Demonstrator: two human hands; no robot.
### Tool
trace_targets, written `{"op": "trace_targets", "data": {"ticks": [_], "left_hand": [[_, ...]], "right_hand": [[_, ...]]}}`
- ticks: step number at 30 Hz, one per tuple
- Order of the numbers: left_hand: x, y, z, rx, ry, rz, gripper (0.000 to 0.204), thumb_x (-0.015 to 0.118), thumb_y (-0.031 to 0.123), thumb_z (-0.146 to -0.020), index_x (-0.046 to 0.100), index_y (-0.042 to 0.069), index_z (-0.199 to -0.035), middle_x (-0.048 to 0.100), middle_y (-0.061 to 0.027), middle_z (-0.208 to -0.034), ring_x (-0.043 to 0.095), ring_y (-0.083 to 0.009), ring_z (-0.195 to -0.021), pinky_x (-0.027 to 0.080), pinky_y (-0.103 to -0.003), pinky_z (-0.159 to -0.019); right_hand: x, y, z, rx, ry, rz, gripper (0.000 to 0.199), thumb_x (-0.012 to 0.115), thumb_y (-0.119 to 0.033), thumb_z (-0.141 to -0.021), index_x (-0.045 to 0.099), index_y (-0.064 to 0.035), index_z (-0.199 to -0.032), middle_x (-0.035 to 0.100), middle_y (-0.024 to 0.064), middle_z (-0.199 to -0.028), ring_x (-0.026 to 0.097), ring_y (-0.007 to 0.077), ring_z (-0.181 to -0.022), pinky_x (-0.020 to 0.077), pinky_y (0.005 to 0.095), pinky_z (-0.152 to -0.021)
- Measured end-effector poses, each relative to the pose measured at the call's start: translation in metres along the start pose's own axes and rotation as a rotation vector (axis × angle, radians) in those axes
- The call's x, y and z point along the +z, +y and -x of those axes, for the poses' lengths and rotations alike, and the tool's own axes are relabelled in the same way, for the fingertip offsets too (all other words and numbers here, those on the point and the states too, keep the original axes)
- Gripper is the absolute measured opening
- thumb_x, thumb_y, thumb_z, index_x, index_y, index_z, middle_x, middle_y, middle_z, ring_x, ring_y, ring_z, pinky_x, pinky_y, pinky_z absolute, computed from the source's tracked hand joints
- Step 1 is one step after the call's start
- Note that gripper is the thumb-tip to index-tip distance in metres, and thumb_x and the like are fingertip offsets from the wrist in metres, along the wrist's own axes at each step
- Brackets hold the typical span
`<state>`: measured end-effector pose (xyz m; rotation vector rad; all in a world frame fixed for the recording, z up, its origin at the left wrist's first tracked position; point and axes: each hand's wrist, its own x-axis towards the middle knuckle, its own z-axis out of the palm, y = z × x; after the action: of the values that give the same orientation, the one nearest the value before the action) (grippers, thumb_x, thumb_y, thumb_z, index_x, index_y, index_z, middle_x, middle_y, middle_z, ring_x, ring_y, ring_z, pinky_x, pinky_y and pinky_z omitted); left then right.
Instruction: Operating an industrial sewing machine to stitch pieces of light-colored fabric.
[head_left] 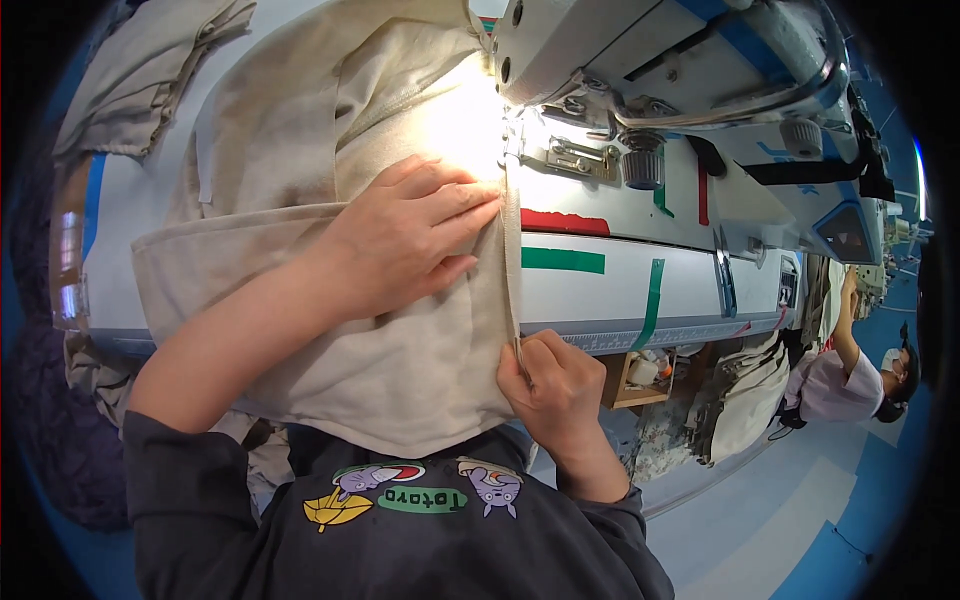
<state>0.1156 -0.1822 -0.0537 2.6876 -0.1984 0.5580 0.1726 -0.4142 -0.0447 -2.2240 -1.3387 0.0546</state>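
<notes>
A large piece of beige fabric (400, 370) lies over the table and hangs down toward my lap. Its right edge runs up to the needle area of a white sewing machine (600, 60), under a bright lamp glow. My left hand (410, 235) rests flat on the fabric, fingers stretched toward that edge, just below the presser foot (512, 145). Lower down, my right hand (555, 385) is closed around the same edge, pinching the fabric at the table's front. The needle itself is lost in the glare.
A metal plate (582, 158) and red tape (565, 222) lie right of the fabric. A ruler strip (680, 325) lines the table's front edge. More beige cloth (150, 80) is piled far left. At right, another person (840, 380) works beside hanging fabric pieces (745, 395).
</notes>
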Motion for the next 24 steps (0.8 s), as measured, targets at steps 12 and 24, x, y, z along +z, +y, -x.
{"op": "trace_targets", "data": {"ticks": [12, 24], "left_hand": [[0.004, -0.025, -0.009, 0.062, 0.017, -0.062, 0.041, 0.067, 0.005, -0.080, 0.065, 0.009, -0.122, 0.063, -0.0019, -0.125, 0.055, -0.0223, -0.119, 0.041, -0.041, -0.108], [0.003, -0.037, -0.015, 0.092, 0.055, -0.036, 0.037, 0.069, 0.009, -0.078, 0.066, 0.009, -0.115, 0.065, 0.0005, -0.116, 0.056, -0.0186, -0.116, 0.040, -0.040, -0.108]], "right_hand": [[-0.001, 0.002, -0.019, -0.019, -0.001, 0.084, 0.029, 0.075, -0.010, -0.074, 0.047, -0.0101, -0.066, 0.048, 0.0046, -0.063, 0.054, 0.0238, -0.049, 0.0415, 0.0353, -0.044], [-0.003, 0.002, -0.028, 0.011, -0.036, 0.090, 0.028, 0.074, -0.011, -0.075, 0.047, -0.0103, -0.067, 0.048, 0.0046, -0.064, 0.055, 0.0243, -0.050, 0.0423, 0.0361, -0.045]]}}
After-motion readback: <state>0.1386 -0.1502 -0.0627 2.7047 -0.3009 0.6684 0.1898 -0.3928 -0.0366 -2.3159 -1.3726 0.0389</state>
